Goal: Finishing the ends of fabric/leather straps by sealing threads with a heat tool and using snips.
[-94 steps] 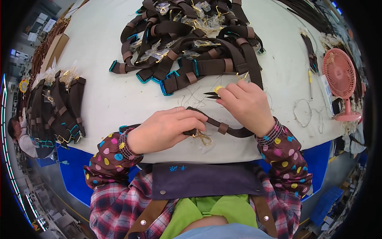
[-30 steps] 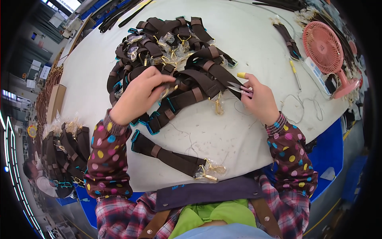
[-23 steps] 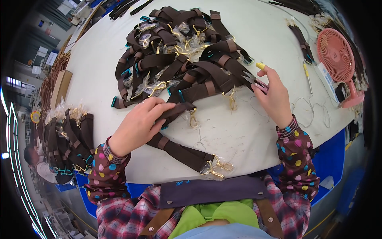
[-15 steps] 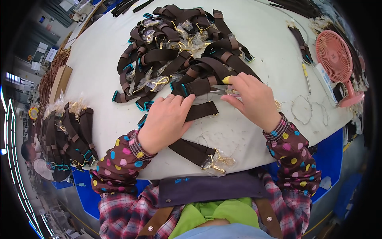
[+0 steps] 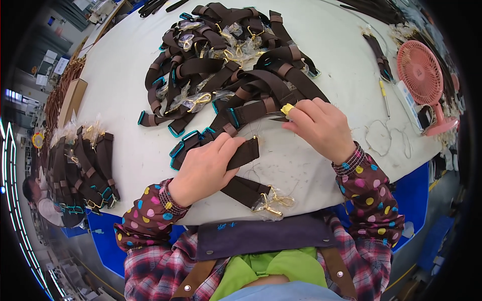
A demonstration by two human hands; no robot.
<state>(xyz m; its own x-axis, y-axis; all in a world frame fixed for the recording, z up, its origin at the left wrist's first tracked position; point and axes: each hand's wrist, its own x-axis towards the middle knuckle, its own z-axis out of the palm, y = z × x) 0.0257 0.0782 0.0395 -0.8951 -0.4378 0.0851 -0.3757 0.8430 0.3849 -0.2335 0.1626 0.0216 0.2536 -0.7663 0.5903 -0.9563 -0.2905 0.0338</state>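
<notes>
Here's the left hand (image 5: 207, 163), fingers curled down over a dark brown webbing strap (image 5: 244, 154) and gripping it, thumb tucked along its near edge, with the strap's free end poking out to the right on the pale work table (image 5: 140, 163). Across to the right, the right hand (image 5: 321, 129) is closed around a pair of small dark-bladed scissors (image 5: 277, 117), a yellow finger cover (image 5: 287, 109) at a fingertip, the blades aimed left. They sit just beyond the strap end, not touching it; how far they're parted is hard to tell. This looks like the trimming step, with the strap steadied and the cutting tool at the ready. The next move, I'd judge, calls for tips and strap end brought together, left hand firm, blades clear of the webbing itself. Nearest the body lies another brown strap (image 5: 242, 192), its gold metal clasps (image 5: 272, 204) wrapped in clear plastic, and on the far side spreads a big tangled pile of brown straps (image 5: 201, 71).
</notes>
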